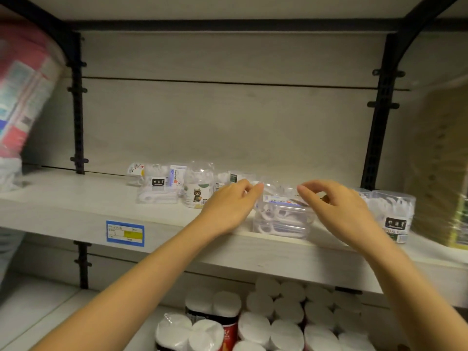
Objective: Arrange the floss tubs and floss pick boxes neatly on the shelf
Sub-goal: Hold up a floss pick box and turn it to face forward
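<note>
Near the front edge of a pale wood-grain shelf [76, 206], centre: a clear rectangular plastic floss pick box [283, 216], upright, packed with white picks, label strip across the lid. Gripped at its upper left corner by the left hand [228, 206], fingers curled; pinched, seemingly, at the lid's right rim by the right hand [339, 209].

Further back left: a clear round tub with a cartoon label [198, 184] beside small clear floss pick boxes [157, 188]. Far right: a clear tub with a black label [390, 214].

On the shelf lip, a blue price tag [125, 233]. Behind, black metal uprights [77, 110]. Below, white rolls [278, 312].
</note>
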Demonstrator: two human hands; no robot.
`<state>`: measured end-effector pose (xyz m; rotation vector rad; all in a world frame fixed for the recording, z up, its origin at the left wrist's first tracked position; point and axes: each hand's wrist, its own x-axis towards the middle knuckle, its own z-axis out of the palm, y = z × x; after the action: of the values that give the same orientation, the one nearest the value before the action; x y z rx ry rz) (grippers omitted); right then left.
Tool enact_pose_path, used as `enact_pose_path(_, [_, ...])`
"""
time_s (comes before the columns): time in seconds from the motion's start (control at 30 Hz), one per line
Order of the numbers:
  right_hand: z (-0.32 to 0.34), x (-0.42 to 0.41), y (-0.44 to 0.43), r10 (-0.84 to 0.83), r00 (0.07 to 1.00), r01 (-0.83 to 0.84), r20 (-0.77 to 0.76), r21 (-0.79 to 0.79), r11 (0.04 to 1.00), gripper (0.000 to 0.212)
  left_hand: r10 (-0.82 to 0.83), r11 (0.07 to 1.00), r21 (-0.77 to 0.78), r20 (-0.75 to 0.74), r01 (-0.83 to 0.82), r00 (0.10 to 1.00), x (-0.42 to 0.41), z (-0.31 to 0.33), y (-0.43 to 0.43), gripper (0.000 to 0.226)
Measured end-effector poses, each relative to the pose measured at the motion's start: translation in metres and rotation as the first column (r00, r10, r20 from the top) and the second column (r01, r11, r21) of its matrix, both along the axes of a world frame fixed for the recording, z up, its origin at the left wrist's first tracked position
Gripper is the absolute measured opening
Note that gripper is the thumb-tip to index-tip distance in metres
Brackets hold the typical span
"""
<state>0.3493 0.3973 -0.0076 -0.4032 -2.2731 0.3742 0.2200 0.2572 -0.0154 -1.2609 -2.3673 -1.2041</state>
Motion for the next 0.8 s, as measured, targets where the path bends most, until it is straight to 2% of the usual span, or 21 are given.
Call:
enact_pose_path(0.1, [-0.010,0.018,-0.014,0.121,0.971,-0.100,-0.205,0.112,0.989,0.014,0.002,0.989,0.147,-0.070,0.008,0.998,-0.003,-0.008,-0.028,0.033])
enact_pose_path(0.2, [-0.021,0.032,-0.034,0.216,0.951,-0.173,-0.221,0.198,0.965,0.013,-0.026,0.982,0.182,-0.111,0.046,0.993,-0.004,-0.022,-0.064,0.024])
enact_pose_path(0.3, [-0.029,0.024,-0.059,0.303,0.942,-0.269,-0.146,0.210,0.940,0.018,-0.062,0.981,0.173,-0.120,0.083,0.991,-0.011,-0.035,-0.098,0.018])
enact_pose_path(0.4, [-0.034,-0.001,-0.085,0.329,0.943,-0.310,-0.050,0.221,0.925,0.020,-0.037,0.978,0.195,-0.164,0.070,0.986,-0.028,-0.037,-0.132,0.031])
enact_pose_path(0.53, [-0.035,-0.038,-0.120,0.339,0.941,-0.325,-0.021,0.229,0.917,0.022,-0.018,0.980,0.190,-0.201,0.058,0.979,-0.061,-0.032,-0.173,0.039])
enact_pose_path(0.7, [-0.018,-0.098,-0.166,0.326,0.945,-0.321,-0.001,0.172,0.931,0.008,-0.024,0.989,0.137,-0.258,0.061,0.966,-0.124,-0.017,-0.218,0.035])
enact_pose_path(0.8, [0.006,-0.146,-0.180,0.250,0.945,-0.286,0.211,0.162,0.944,0.023,-0.073,0.996,0.037,-0.246,0.085,0.967,-0.160,-0.005,-0.232,0.024])
